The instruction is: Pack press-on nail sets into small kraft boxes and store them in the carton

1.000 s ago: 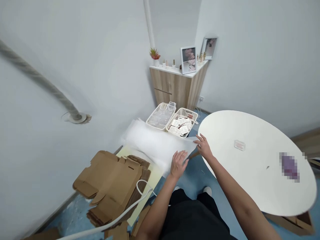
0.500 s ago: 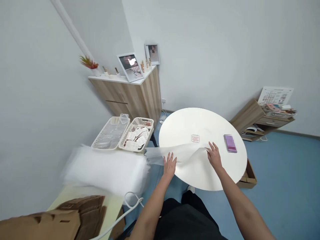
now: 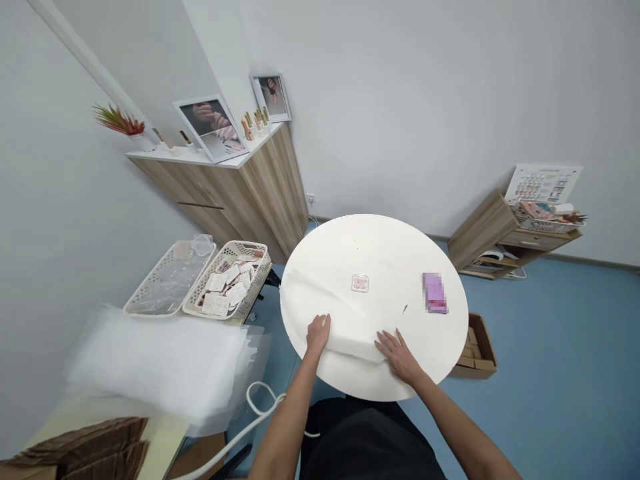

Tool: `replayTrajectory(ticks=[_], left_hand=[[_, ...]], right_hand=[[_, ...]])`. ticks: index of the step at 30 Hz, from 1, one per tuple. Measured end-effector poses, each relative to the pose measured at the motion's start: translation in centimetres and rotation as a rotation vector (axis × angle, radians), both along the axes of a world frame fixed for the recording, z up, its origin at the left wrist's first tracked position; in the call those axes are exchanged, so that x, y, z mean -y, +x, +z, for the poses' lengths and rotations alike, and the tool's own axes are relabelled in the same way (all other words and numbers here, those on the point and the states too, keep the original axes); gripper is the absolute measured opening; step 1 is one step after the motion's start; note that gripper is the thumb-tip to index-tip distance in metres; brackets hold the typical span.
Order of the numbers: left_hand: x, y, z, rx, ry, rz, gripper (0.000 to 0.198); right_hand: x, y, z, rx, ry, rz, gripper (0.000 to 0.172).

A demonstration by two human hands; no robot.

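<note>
A thin white packing sheet (image 3: 340, 320) lies across the left and front part of the round white table (image 3: 370, 240). My left hand (image 3: 319, 333) is closed on the sheet near its front edge, fingers curled. My right hand (image 3: 399, 355) rests flat at the sheet's right end, its fingers apart. Just beyond the sheet sits a small clear case (image 3: 360, 283) with pink pieces inside. A purple rectangular thing (image 3: 435, 293), pixelated, lies farther right on the table.
Left of the table stand a white basket of cards (image 3: 227, 280) and a basket of clear plastic packs (image 3: 170, 280). A stack of white sheets (image 3: 165, 363) and folded cardboard (image 3: 95, 447) are nearer. A white cable (image 3: 235, 440) loops beside me. A cardboard box (image 3: 477, 350) stands on the floor.
The white sheet has come from the left fully onto the table. My left hand has closed on it, and my right hand has moved down and left, flattening out. The view has shifted.
</note>
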State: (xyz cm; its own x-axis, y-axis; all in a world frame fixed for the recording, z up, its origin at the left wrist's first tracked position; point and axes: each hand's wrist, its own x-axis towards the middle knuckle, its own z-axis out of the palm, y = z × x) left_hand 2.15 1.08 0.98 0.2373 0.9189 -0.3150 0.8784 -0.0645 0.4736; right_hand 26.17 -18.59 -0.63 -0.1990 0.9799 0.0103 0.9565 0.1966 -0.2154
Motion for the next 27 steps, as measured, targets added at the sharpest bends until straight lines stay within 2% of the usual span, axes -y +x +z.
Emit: replayTrajectory(ticks=[4,8,13,16,19,22,25,27], left_hand=[[1.8,2.5,-0.3,-0.176,-0.156,-0.036,0.079],[1.8,3.8,-0.6,-0.230,-0.036,-0.195,0.088],[-2.2,3.2,-1.3,-0.263,0.094,-0.367,0.087],[-5.0,2.8,-1.8,-0.263,0.143,-0.455,0.088],[-7.3,2.7,-2.2,-0.250,0.180,-0.541,0.089],[-9.2,2.9,-2.4,-0.224,0.220,-0.622,0.089],[-10.2,3.1,-2.3,-0.181,0.281,-0.685,0.086],[-9.8,3.1,-2.2,-0.141,0.349,-0.692,0.082]], right_hand=[[-0.1,-0.6,-0.3,-0.012,-0.051,0.149,0.077],[-0.9,-1.9,-0.2,-0.023,-0.086,0.129,0.078],[-2.0,-3.7,0.8,-0.120,-0.082,0.100,0.078],[-3.1,-4.0,1.3,-0.168,-0.046,0.053,0.070],[-5.6,-3.4,1.0,-0.173,-0.001,-0.152,0.060],[-9.6,-1.8,0.3,-0.161,0.016,-0.343,0.059],[-14.0,0.3,0.0,-0.159,-0.017,-0.449,0.064],[-16.7,1.5,0.2,-0.166,-0.056,-0.474,0.069]])
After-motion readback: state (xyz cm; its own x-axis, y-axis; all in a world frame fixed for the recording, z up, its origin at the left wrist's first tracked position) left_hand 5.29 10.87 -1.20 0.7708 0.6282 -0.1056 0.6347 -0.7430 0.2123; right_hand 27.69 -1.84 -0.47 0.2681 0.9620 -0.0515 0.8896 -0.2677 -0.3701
